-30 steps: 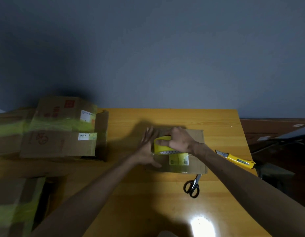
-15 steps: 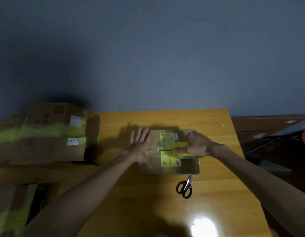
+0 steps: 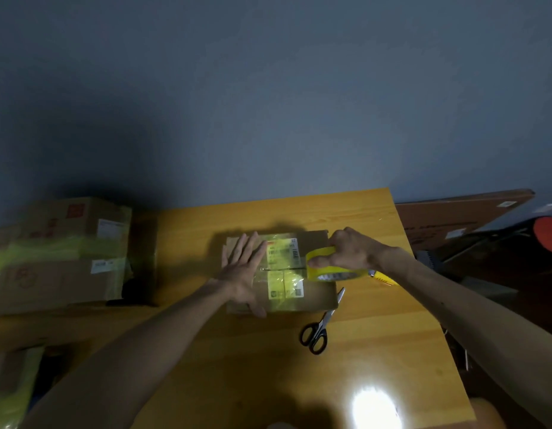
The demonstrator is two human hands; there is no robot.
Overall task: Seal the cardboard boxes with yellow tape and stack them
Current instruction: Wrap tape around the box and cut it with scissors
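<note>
Yellow tape roll (image 3: 333, 267) gripped by right hand (image 3: 350, 250); left hand (image 3: 245, 269) flat, fingers spread, on cardboard box (image 3: 318, 297)

We see a honey-yellow table (image 3: 376, 335) with fine wood grain. The cardboard box (image 3: 318, 300) at its middle is brown, with white barcode labels under a glossy yellow strip. The tape roll (image 3: 336, 270) is bright yellow. The scissors (image 3: 318, 332) have black handles and silver blades. By the left edge, the stacked boxes (image 3: 61, 274) are brown with red print and yellow-green bands. The wall (image 3: 268, 103) is grey-blue.
</note>
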